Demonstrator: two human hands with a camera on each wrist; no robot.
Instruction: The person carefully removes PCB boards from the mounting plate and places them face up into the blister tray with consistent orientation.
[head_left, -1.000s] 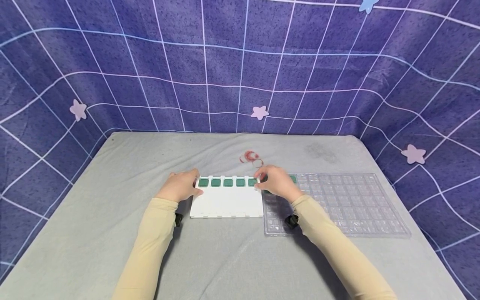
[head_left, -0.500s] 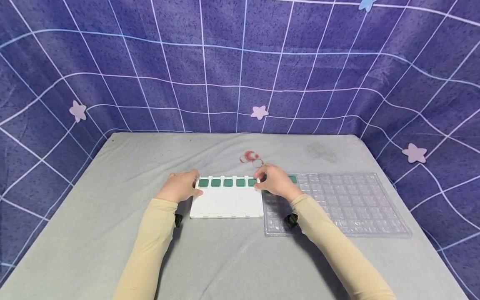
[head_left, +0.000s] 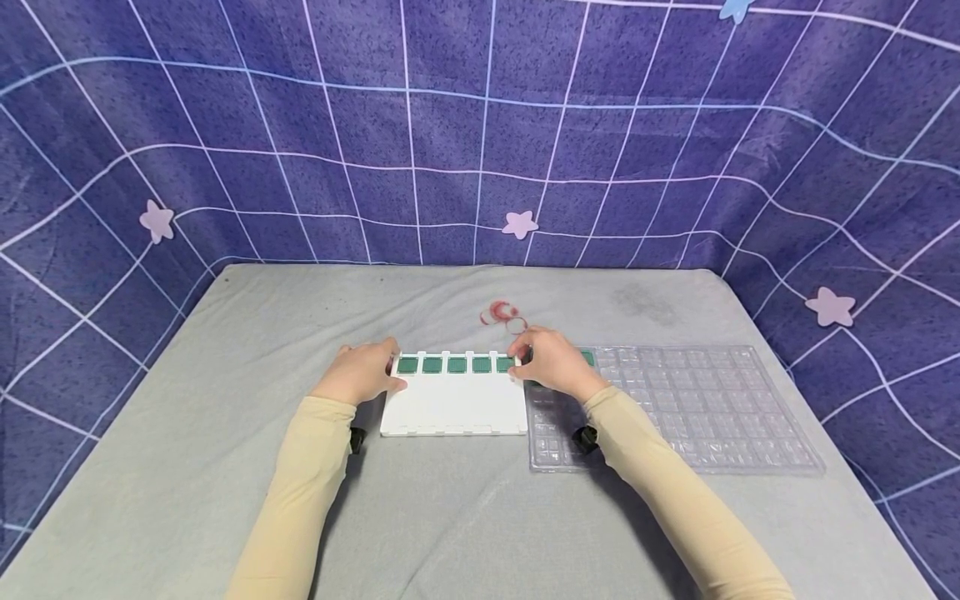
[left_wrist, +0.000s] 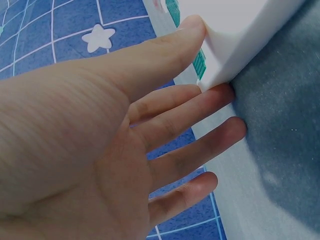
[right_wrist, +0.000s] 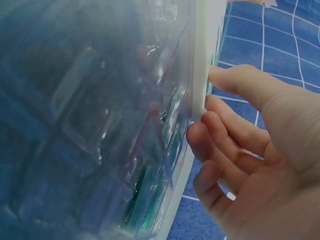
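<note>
A flat white tray lies on the cloth, with a row of small green squares, like little circuit boards, in slots along its far edge. At its far left corner my left hand holds it. In the left wrist view, the thumb presses on top of the tray while the index and middle fingers touch its edge. My right hand pinches the far right corner; in the right wrist view its thumb lies on the tray's face, with curled fingers against the edge.
A clear plastic compartment tray lies right of the white tray, partly under my right forearm. A green piece shows in its far left part. Behind stands a purple grid-patterned curtain. A red stain marks the grey cloth.
</note>
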